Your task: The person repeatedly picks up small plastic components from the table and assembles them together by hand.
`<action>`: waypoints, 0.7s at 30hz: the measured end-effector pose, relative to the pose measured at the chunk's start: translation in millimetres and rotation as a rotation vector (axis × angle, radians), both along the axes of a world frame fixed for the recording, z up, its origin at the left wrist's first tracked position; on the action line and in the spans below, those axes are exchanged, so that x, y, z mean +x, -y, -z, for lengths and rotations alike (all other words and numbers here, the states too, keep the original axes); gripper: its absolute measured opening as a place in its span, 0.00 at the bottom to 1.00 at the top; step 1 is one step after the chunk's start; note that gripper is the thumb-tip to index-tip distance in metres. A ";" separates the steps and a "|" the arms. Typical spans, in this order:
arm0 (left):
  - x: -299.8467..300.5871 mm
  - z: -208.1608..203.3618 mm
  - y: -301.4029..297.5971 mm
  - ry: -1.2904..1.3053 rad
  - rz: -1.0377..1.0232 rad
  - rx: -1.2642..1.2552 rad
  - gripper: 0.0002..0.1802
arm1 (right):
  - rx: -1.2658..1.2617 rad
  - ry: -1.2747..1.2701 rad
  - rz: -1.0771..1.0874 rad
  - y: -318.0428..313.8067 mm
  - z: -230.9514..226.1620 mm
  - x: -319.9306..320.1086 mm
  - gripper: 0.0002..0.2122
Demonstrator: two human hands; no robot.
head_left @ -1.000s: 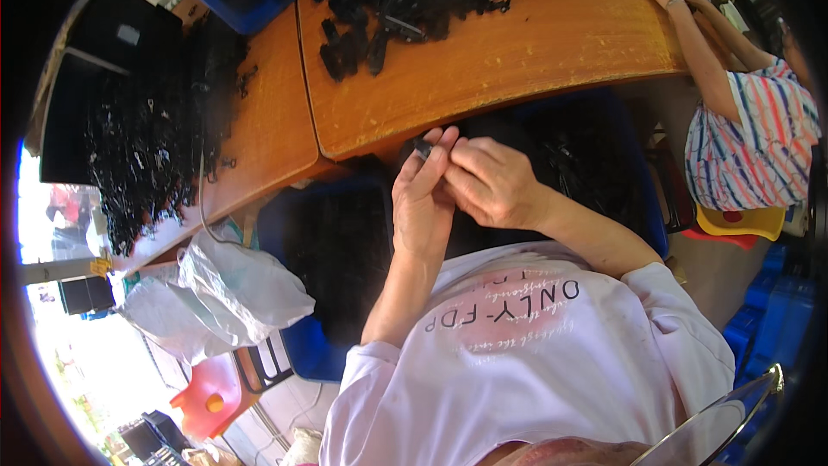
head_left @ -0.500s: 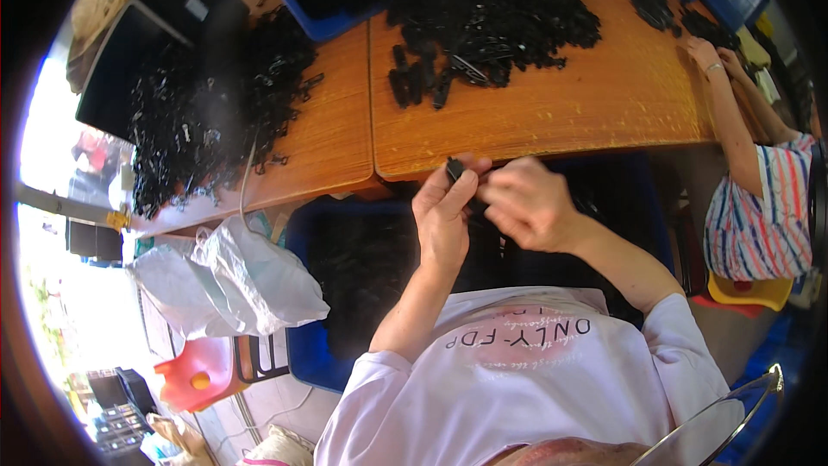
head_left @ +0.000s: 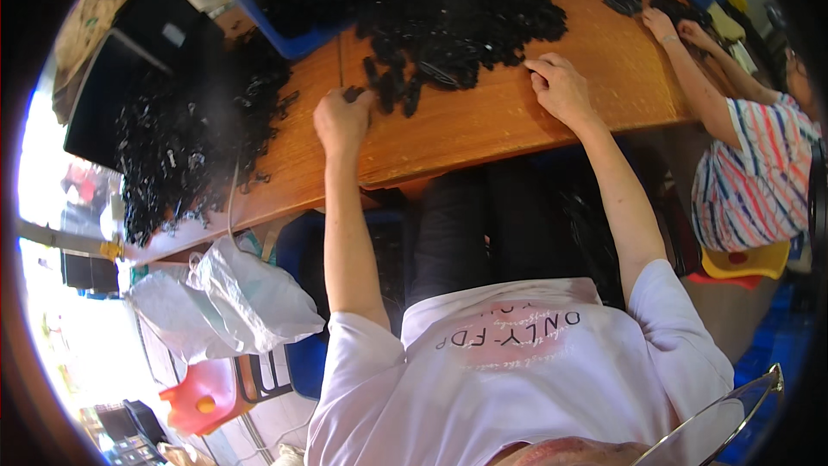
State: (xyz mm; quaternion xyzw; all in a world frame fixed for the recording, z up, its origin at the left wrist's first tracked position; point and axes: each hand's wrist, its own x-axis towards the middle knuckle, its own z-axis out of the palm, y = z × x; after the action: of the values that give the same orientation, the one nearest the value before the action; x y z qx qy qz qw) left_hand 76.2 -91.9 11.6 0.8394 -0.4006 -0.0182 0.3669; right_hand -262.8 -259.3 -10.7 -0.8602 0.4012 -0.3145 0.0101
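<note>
My left hand (head_left: 342, 121) is over the tabletop, left of the main pile, its fingers closed round a small black plastic piece (head_left: 353, 93). Farther right, my right hand (head_left: 562, 91) reaches to the right edge of the large pile of black plastic parts (head_left: 466, 17). Its fingers are bent together at the pile's edge; whatever is between them is too small to make out. A few longer black pieces (head_left: 392, 91) lie loose at the near left side of this pile, just right of my left hand.
The wooden table (head_left: 457, 134) also carries a second black heap (head_left: 190, 129) beside a black bin (head_left: 129, 60). A blue crate (head_left: 297, 43) stands at the back. White plastic bags (head_left: 250, 293) hang at the left. A co-worker in a striped shirt (head_left: 755, 173) works at the right.
Both hands, earlier together over my lap with a black piece, have moved apart and forward onto the table. The left hand went left, the right hand to the pile's right edge.
</note>
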 end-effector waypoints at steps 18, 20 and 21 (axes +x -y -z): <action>-174.6 38.9 -132.0 -1.940 0.274 -0.654 0.15 | 0.006 -0.180 0.100 -55.5 -6.1 -17.3 0.04; -181.0 43.0 -130.3 -2.011 0.239 -0.634 0.15 | -0.001 -0.246 0.107 -70.3 -11.1 -13.4 0.04; -182.4 43.6 -128.9 -2.036 0.242 -0.617 0.15 | 0.018 -0.200 0.108 -76.8 -12.9 -11.5 0.05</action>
State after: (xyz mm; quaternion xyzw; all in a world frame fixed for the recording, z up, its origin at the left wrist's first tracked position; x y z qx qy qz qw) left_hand -106.2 37.0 -32.0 0.2548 0.0261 -0.6442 0.7207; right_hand -274.3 -182.4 2.2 -0.8643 0.4489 -0.2236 -0.0393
